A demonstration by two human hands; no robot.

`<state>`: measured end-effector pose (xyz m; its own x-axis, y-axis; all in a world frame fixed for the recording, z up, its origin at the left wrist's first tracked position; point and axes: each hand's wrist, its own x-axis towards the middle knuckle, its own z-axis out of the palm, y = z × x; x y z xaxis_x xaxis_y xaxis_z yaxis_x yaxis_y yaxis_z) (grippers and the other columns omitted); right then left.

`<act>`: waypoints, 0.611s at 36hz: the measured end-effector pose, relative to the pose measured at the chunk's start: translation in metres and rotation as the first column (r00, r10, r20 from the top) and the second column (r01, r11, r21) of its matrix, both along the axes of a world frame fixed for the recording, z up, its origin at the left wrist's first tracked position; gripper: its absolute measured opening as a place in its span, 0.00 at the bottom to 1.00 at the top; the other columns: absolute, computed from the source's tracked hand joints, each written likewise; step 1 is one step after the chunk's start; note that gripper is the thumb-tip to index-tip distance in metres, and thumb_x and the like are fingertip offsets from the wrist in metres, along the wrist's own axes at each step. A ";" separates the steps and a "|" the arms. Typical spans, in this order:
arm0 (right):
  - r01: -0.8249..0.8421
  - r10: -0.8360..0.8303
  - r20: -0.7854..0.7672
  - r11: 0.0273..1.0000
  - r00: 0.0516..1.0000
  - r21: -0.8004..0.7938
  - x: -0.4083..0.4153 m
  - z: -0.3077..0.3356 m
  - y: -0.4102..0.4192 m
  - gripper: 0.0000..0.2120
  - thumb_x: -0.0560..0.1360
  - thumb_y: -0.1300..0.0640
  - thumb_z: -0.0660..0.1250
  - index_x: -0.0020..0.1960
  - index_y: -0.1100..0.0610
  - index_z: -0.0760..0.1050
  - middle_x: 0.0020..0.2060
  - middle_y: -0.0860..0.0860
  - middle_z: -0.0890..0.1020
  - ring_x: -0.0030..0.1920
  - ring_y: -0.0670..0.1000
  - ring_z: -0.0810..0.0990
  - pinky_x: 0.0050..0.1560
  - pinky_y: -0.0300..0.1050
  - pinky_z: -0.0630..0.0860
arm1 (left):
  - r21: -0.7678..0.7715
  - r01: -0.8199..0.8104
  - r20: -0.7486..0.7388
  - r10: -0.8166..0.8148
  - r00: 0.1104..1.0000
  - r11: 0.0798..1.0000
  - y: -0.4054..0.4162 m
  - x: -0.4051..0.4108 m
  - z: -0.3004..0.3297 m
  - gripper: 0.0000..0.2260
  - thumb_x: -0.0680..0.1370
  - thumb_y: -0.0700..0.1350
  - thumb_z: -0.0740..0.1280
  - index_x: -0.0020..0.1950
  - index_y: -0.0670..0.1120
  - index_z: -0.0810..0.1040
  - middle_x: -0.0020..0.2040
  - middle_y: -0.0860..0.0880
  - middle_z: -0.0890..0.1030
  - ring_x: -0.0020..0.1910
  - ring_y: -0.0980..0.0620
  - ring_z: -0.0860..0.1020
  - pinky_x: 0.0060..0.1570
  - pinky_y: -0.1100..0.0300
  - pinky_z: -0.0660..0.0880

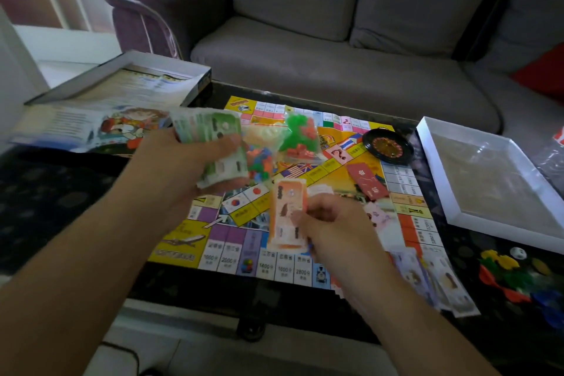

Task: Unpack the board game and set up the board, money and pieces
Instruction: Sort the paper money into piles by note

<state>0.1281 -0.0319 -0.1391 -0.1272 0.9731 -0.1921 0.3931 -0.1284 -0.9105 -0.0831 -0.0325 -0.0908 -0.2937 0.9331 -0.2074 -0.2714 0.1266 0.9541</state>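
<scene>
The colourful game board lies unfolded on the dark table. Above its left side my left hand grips a stack of green play money. My right hand holds a stack of orange play money over the board's lower middle. On the board lie a bag of green and red pieces, a bag of small coloured pieces, a black roulette wheel and a red card deck. More banknotes are spread at the board's lower right corner.
An open box half with a rule sheet sits far left on the table; a white box tray sits right. Loose coloured tokens and a white die lie at the near right. A grey sofa stands behind the table.
</scene>
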 end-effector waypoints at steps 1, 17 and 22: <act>-0.026 0.028 0.050 0.999 0.998 -0.027 -0.010 -0.005 -0.004 0.05 0.80 0.55 0.73 0.44 0.49 0.83 0.39 0.47 0.86 0.38 0.45 0.82 0.41 0.44 0.77 | 0.004 -0.029 0.023 0.029 0.999 1.000 0.001 -0.007 0.001 0.22 0.67 0.42 0.76 0.60 0.40 0.82 0.51 0.42 0.88 0.47 0.42 0.88 0.38 0.47 0.85; -0.384 0.186 0.754 0.919 0.630 0.093 -0.101 -0.030 -0.038 0.37 0.81 0.50 0.65 0.82 0.55 0.47 0.55 0.52 0.82 0.52 0.54 0.84 0.44 0.48 0.75 | -0.006 0.092 0.210 -0.088 0.974 0.996 0.000 -0.010 0.011 0.12 0.80 0.34 0.69 0.63 0.39 0.78 0.51 0.38 0.87 0.47 0.38 0.88 0.37 0.48 0.85; -0.248 0.158 0.444 0.957 0.882 0.151 -0.064 -0.017 -0.026 0.06 0.82 0.52 0.63 0.58 0.44 0.70 0.39 0.46 0.80 0.39 0.46 0.81 0.37 0.48 0.77 | 0.039 0.151 0.180 -0.156 0.971 0.988 -0.005 -0.002 0.013 0.13 0.77 0.33 0.72 0.61 0.38 0.81 0.53 0.39 0.87 0.48 0.39 0.88 0.40 0.46 0.86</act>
<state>0.0638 -0.0580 -0.1563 -0.2765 0.9578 -0.0790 0.7438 0.1612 -0.6486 -0.0847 -0.0370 -0.0780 -0.1061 0.9696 -0.2204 -0.4203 0.1572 0.8937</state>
